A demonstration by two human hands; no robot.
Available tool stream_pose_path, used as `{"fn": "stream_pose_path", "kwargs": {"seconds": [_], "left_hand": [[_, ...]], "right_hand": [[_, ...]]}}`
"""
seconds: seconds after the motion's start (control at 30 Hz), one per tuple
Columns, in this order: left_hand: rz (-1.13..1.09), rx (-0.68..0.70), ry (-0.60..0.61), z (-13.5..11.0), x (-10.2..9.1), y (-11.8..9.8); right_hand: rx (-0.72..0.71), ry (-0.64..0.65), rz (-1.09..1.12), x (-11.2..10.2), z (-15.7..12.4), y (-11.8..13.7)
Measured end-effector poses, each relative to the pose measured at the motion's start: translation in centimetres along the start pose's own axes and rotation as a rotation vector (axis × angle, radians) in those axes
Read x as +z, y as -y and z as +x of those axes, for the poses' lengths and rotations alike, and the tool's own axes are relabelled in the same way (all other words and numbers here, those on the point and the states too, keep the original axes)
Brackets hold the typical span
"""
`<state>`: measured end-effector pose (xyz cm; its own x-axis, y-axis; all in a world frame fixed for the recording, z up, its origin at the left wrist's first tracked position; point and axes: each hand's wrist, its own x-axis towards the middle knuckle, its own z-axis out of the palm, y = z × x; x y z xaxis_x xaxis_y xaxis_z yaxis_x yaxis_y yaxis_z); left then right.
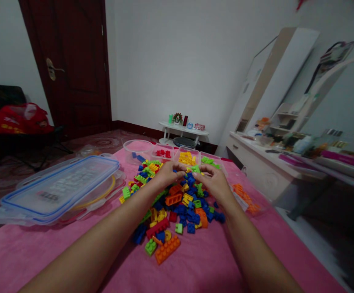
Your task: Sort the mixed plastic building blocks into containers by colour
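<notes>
A heap of coloured toy bricks (pixel 177 207) in blue, green, yellow, orange and red lies on a pink cloth (pixel 201 264). Both my hands rest over the far side of the heap. My left hand (pixel 167 173) is curled, its fingertips pinched over small bricks. My right hand (pixel 213 181) is also curled, its fingers pinching a small green brick (pixel 196 169) near the left hand's fingertips. Behind the heap stand clear tubs holding sorted bricks: blue (pixel 137 151), red (pixel 163 153), yellow (pixel 187 158) and green (pixel 209 161).
Stacked clear lids with blue rims (pixel 60 187) lie to the left on the cloth. Orange bricks (pixel 244 197) sit in a tub to the right. A white desk (pixel 256 162) with clutter stands on the right, a small white table (pixel 183 130) and a dark door (pixel 73 61) behind.
</notes>
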<state>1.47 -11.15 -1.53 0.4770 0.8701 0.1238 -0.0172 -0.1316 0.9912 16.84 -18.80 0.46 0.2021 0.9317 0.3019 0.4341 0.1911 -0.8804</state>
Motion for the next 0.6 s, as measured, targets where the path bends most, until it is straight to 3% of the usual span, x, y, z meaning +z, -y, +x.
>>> {"fn": "stream_pose_path", "kwargs": {"seconds": [0.17, 0.27, 0.43, 0.6], "left_hand": [[-0.028, 0.057, -0.09, 0.3, -1.2, -0.9], [-0.003, 0.092, -0.116, 0.6, -1.9, -0.9], [0.25, 0.211, -0.143, 1.4, -2.4, 0.3], [0.581, 0.282, -0.145, 1.4, -3.1, 0.5]], "right_hand": [[0.133, 0.051, 0.023, 0.6, -0.6, -2.0], [0.128, 0.09, -0.037, 0.3, 0.7, -3.2], [0.04, 0.036, -0.302, -3.3, 7.1, -3.0], [-0.062, -0.172, -0.43, -6.5, 12.1, -2.6]]}}
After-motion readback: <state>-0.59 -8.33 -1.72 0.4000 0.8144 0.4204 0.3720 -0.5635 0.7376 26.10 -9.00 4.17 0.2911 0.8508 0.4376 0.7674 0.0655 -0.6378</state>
